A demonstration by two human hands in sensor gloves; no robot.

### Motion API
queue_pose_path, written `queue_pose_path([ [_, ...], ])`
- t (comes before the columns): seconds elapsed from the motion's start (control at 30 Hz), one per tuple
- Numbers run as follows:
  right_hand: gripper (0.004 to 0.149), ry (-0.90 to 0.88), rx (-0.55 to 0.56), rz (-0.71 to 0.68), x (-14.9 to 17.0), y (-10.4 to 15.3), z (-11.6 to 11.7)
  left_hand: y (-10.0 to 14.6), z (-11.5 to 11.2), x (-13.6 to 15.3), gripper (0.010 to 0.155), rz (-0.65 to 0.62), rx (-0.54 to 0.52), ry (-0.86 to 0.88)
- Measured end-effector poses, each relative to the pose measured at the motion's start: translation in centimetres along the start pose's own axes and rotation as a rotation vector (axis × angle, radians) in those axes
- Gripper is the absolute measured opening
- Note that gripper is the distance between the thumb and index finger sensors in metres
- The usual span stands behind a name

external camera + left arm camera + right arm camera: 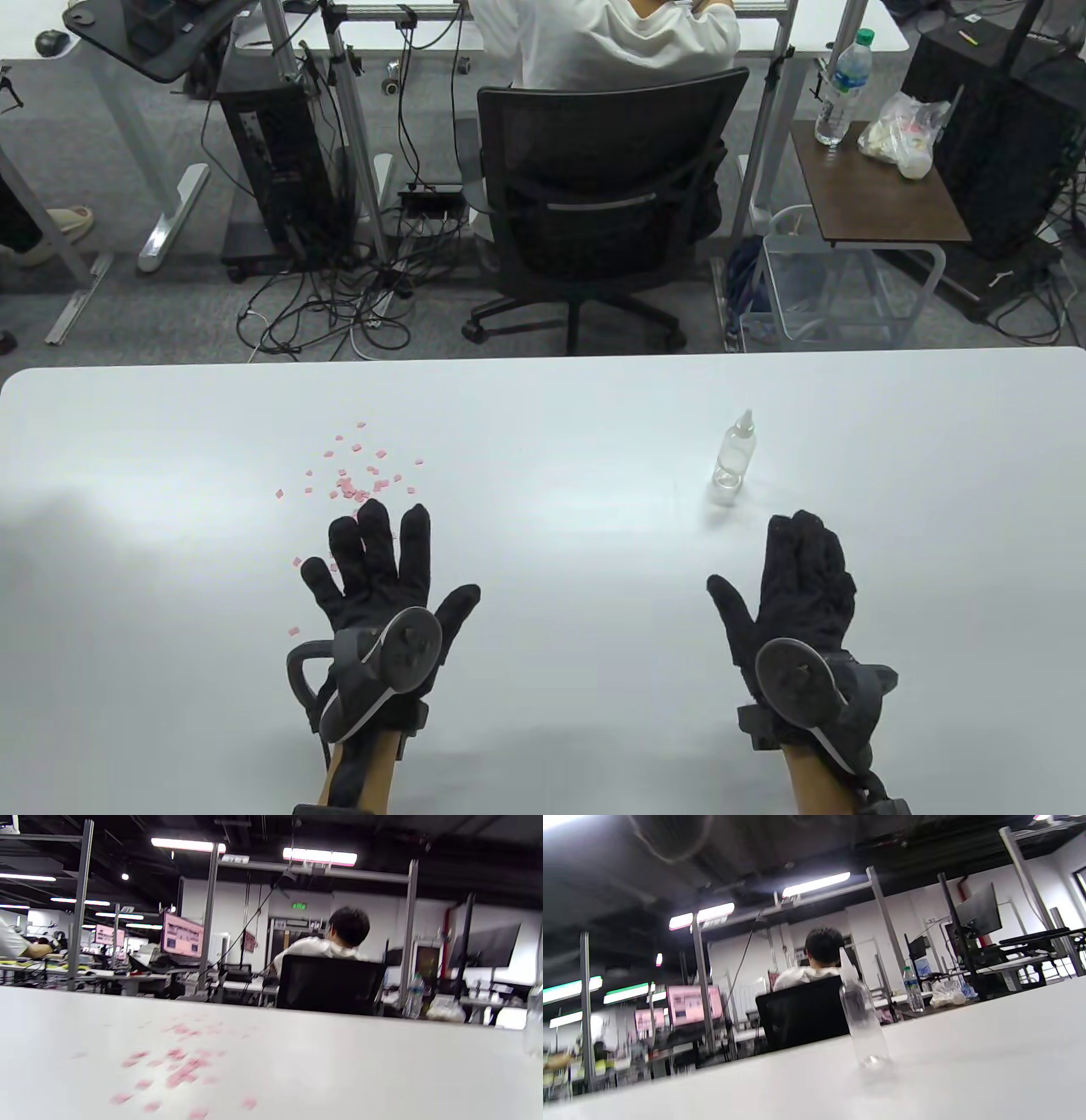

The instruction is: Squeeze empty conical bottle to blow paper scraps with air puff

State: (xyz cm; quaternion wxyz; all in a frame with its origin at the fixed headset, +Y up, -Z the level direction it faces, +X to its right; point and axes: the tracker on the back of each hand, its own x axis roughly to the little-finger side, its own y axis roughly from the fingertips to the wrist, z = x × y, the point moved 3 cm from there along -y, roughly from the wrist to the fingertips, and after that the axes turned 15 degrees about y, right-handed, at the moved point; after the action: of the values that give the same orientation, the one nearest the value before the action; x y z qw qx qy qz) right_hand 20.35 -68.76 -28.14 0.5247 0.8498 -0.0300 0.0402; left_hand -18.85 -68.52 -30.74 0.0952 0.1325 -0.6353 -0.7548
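Left hand [386, 577] flat over white table [560, 594], fingers spread, empty. Right hand [793, 577] likewise empty, fingers together, extended. Pink paper scraps [356, 475] just beyond left fingertips. Clear conical bottle [734, 458] upright beyond right hand, untouched.

Clear plastic bottle [733, 458], seemingly paper scraps [361, 475], smooth table [594, 424]
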Motion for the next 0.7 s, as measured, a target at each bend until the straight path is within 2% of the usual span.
queue_pose_path([
  [0.07, 0.092, 0.051, -0.020, -0.025, 0.2, 0.0, 1.0, -0.3, -0.6, 0.5, 0.091, 0.002, 0.061, 0.032],
  [0.17, 0.091, 0.128, -0.084, -0.055, 0.6, 0.1, 2.7, -0.7, -1.0, 1.0, 0.092, -0.010, 0.044, 0.048],
  [0.27, 0.090, 0.141, -0.125, -0.055, 0.7, 0.0, 3.5, -0.7, -1.9, 1.2, 0.092, 0.006, 0.078, 0.010],
  [0.4, 0.089, 0.108, -0.125, -0.062, 0.5, -0.3, 3.6, -0.6, -2.4, 1.1, 0.092, 0.009, 0.096, -0.054],
  [0.7, 0.089, 0.057, -0.110, -0.062, 0.4, -0.4, 3.5, -0.6, -2.9, 1.7, 0.091, 0.033, 0.129, -0.055],
])
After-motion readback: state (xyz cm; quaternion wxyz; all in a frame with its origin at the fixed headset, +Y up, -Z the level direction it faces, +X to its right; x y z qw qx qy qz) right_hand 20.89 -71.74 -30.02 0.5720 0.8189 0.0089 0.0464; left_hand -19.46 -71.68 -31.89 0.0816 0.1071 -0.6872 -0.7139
